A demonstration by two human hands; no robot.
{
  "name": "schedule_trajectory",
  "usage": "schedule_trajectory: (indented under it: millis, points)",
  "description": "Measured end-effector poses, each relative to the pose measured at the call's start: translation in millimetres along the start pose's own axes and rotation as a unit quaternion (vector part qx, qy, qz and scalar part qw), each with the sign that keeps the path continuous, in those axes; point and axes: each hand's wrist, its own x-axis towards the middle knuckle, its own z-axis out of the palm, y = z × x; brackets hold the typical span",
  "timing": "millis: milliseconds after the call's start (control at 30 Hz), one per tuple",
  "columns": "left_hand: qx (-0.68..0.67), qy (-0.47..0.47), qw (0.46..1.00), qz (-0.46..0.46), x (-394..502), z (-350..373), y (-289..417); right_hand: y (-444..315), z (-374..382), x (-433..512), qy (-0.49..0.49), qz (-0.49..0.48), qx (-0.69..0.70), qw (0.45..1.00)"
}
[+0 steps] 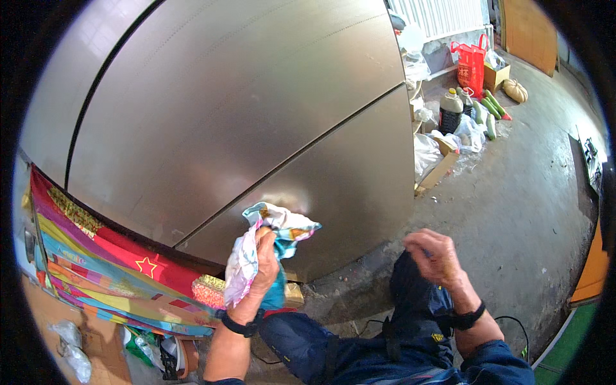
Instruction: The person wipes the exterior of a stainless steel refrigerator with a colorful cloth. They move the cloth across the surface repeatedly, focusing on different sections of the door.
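Note:
My left hand (266,262) grips a crumpled, colourful patterned cloth (244,269), whose upper folds lie at or just in front of the lower metallic panel of a large cabinet or refrigerator (356,183). Whether the cloth touches the panel cannot be told. Above that panel, across a dark slanting gap, spreads the larger upper panel (250,106). My right hand (429,252) is above my right knee, its fingers curled, with nothing visible in it. Both wrists wear dark bands.
Striped fabric (125,284) hangs at the left. Along the wall at upper right stand a red bag (469,67), a large bottle of dark liquid (451,113), green vegetables (492,106), a pumpkin (515,90) and an opened cardboard box (437,172). A black cable (517,322) curves beside my right arm.

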Motion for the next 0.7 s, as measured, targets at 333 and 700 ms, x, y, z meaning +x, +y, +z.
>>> schedule_trajectory:
  millis: [333, 700]
  points:
    - [-0.510, -0.037, 0.823, -0.247, 33.9, 34.0, 99.0, -55.1, 98.1, 38.9, -0.004, -0.072, 0.029, 0.997]
    - [-0.373, 0.114, 0.902, -0.183, 35.7, -13.0, 74.4, -25.3, 116.1, 151.9, 0.300, -0.114, -0.048, 0.946]
